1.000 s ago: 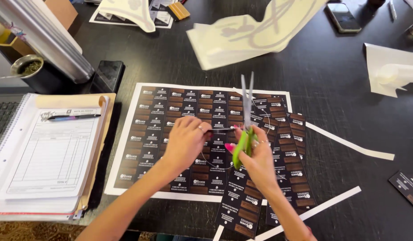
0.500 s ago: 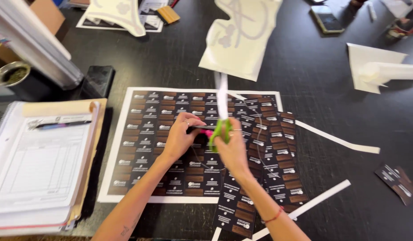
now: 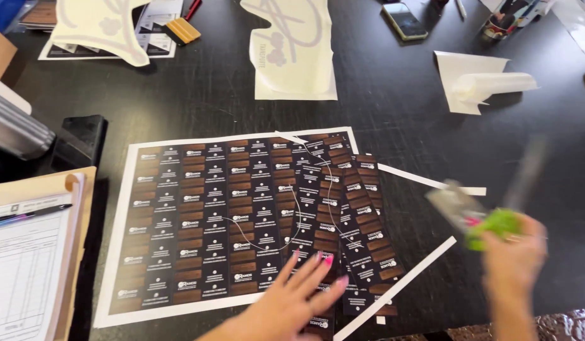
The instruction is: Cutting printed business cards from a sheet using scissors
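A large white-edged printed sheet [image 3: 204, 215] of several small dark brown cards lies flat on the black table. Cut strips of the same cards [image 3: 362, 215] lie overlapping at its right side. My left hand [image 3: 298, 297] rests flat with spread fingers on the lower right part of the sheet and strips. My right hand [image 3: 513, 259], blurred by motion, is off to the right above the table edge and holds green-handled scissors [image 3: 488, 221] clear of the sheet.
White offcut strips [image 3: 431, 182] lie right of the cards. A clipboard with a form and pen [image 3: 27, 252] sits at left beside a black box [image 3: 81, 142]. White cut decals [image 3: 298, 50], a phone [image 3: 409, 19], a paper roll [image 3: 494, 85] lie further back.
My right hand has swung the scissors away from the sheet's middle to the right. My left hand has slid down to the sheet's lower right. The view shifted left.
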